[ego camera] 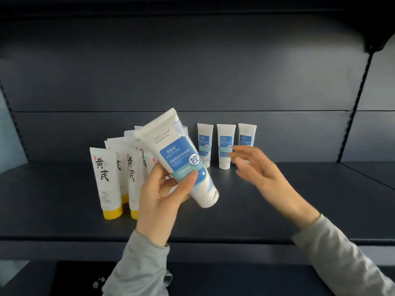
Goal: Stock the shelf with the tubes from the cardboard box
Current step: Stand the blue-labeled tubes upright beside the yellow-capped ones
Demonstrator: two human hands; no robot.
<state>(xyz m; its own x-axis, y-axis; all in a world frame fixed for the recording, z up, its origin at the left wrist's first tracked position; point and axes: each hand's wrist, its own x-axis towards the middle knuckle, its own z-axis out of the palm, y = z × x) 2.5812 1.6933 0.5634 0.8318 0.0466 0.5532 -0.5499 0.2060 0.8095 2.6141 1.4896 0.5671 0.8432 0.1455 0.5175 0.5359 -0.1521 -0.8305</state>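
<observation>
Shelf (277,199): we note a dark board with a dark back panel, running beneath and beyond both hands.
Yellow-capped tubes (106,180): we find a cluster standing cap-down on the shelf, just left of the left hand and partly behind it; white bodies with large black characters. We cannot count those at the rear.
Sleeves: we see grey fabric on both forearms, entering from the lower edge.
Left hand (162,197): closed around the blue-labelled tube, thumb pressed on the front of its label, fingers wrapped behind it.
Blue-labelled tube (181,159): we record it held above the shelf in the left hand, tilted, its crimped end up and to the left, its white cap down and to the right, clear of the board.
Right hand (254,167): fingers spread and holding nothing; it is motion-blurred, to the right of the held tube, in front of the standing row.
Standing blue-labelled tubes (205,144): we count three upright, cap-down, in a row at the back of the shelf, beyond the right hand; its fingertips overlap the rightmost two in view, and we cannot tell whether they touch.
</observation>
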